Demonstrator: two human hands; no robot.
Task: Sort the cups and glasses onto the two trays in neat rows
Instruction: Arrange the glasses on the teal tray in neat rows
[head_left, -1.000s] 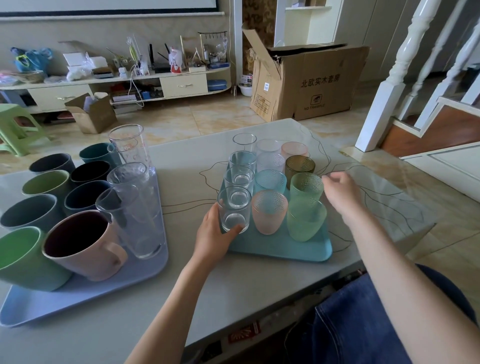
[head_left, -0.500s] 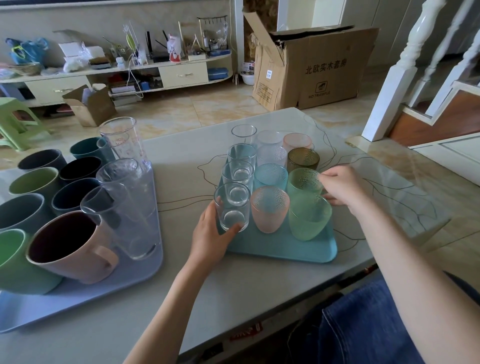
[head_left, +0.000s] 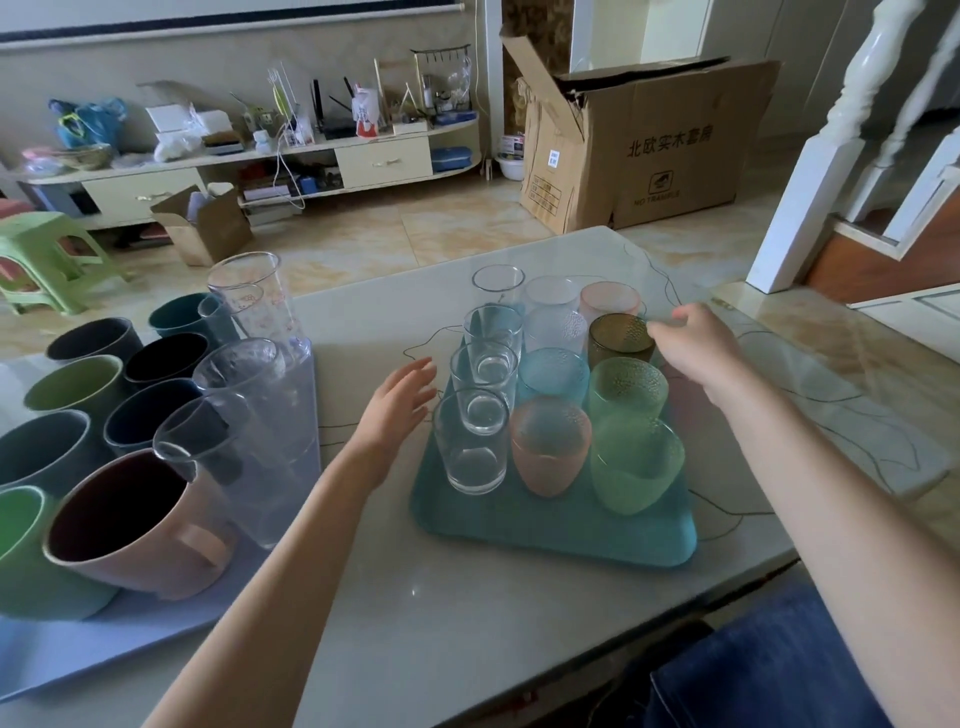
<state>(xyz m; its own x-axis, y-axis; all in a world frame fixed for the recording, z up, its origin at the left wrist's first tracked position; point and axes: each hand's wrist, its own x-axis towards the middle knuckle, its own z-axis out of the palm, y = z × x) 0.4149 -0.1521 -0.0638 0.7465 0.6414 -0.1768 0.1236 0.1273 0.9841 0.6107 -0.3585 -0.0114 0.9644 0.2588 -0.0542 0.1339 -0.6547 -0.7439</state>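
A teal tray (head_left: 550, 525) in the middle of the table carries three rows of glasses: clear tumblers on the left, textured ones in the centre, coloured ones on the right. My left hand (head_left: 400, 400) hovers open just left of the tray, beside the nearest clear glass (head_left: 471, 441) without touching it. My right hand (head_left: 696, 348) reaches to the brown textured glass (head_left: 621, 338), fingertips at its rim. On the left, a lilac tray (head_left: 93, 644) holds several mugs, a pink mug (head_left: 140, 525) nearest, and tall clear plastic cups (head_left: 260, 405).
The pale marble table (head_left: 457, 613) ends close to my lap, and my jeans (head_left: 779, 670) show below it. Beyond the table stand a large cardboard box (head_left: 644, 140), a low cluttered shelf (head_left: 249, 161), a green stool (head_left: 41, 260) and a white stair post (head_left: 810, 171).
My left hand has let go of the nearest clear glass and drawn back to the left, open. My right hand has moved farther along the right row to the brown glass.
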